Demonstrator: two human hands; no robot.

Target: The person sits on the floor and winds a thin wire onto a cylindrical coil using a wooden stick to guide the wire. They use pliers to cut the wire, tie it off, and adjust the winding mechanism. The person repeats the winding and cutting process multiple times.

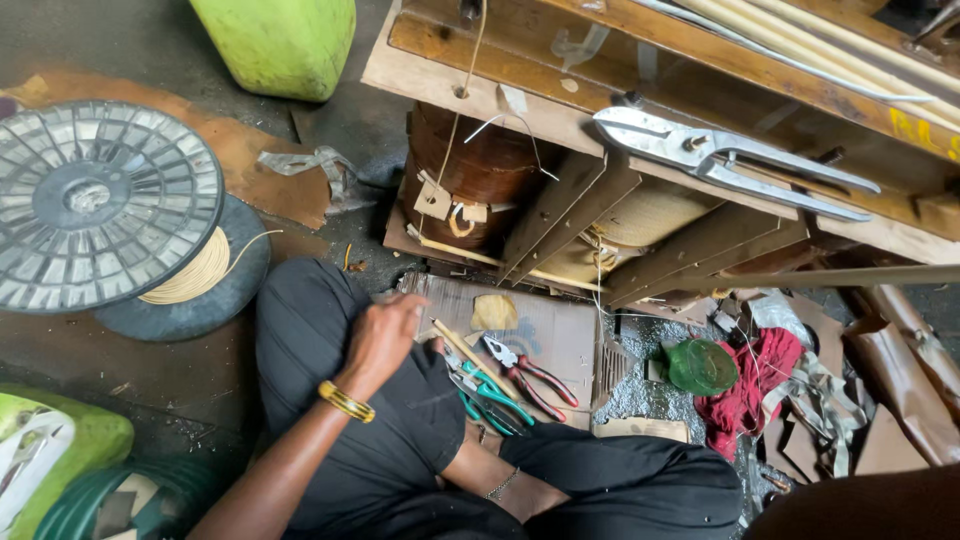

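I sit cross-legged on the floor in black trousers. My left hand (385, 335), with a gold bangle on its wrist, rests on my left knee with the fingers curled; nothing shows in them. Just right of it, a thin wooden stick (462, 355), red-handled pliers (530, 375) and green-handled pliers (492, 402) lie on a piece of cardboard (555, 325). My right hand is out of view. A bare limb with a thin chain (503, 483) lies across my lap.
A wooden frame (560, 120) in front holds a brown wound coil (480, 170) and large metal shears (730, 160). A grey spool of pale wire (100, 200) lies to the left, a green can (280, 45) behind it. A green lid (700, 367) and red cloth (755, 385) lie right.
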